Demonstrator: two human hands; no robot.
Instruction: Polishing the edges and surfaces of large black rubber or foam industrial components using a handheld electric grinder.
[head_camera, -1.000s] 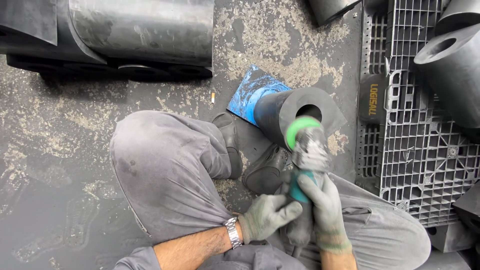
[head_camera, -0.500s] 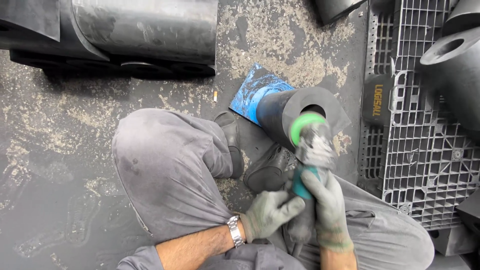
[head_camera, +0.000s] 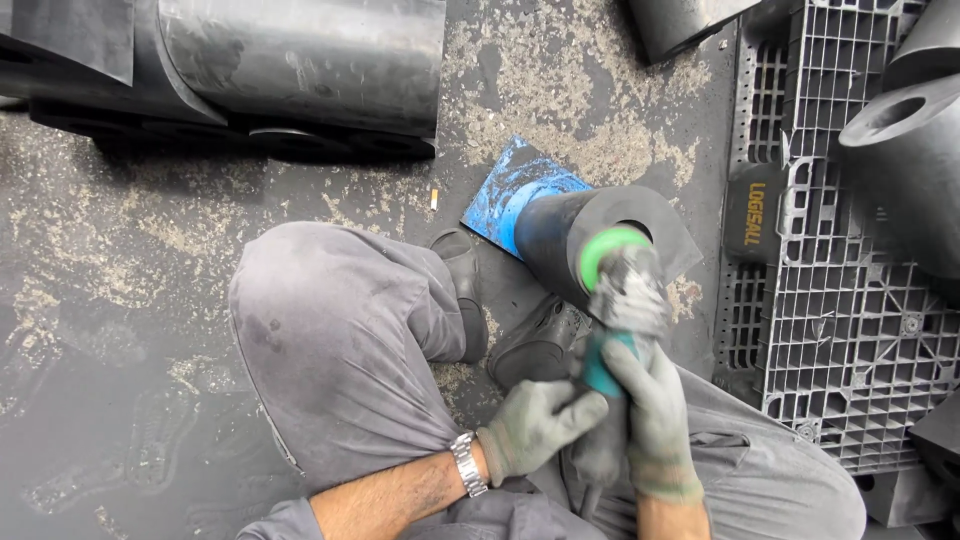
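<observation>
Head view: both gloved hands, left hand (head_camera: 535, 428) and right hand (head_camera: 650, 400), are gripping the grinder (head_camera: 620, 300), its disc pointing ahead at the black cylinder (head_camera: 570, 235).

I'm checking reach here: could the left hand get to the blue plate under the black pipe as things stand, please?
Probably not freely: the left hand grips the grinder, and the black pipe lies over the blue plate.

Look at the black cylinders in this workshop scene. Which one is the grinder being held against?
The short black cylinder standing on the blue plate, just beyond the person's shoes. The grinder held by both gloved hands meets its rim; the other cylinders lie apart, by the top edge and on the pallet.
</observation>
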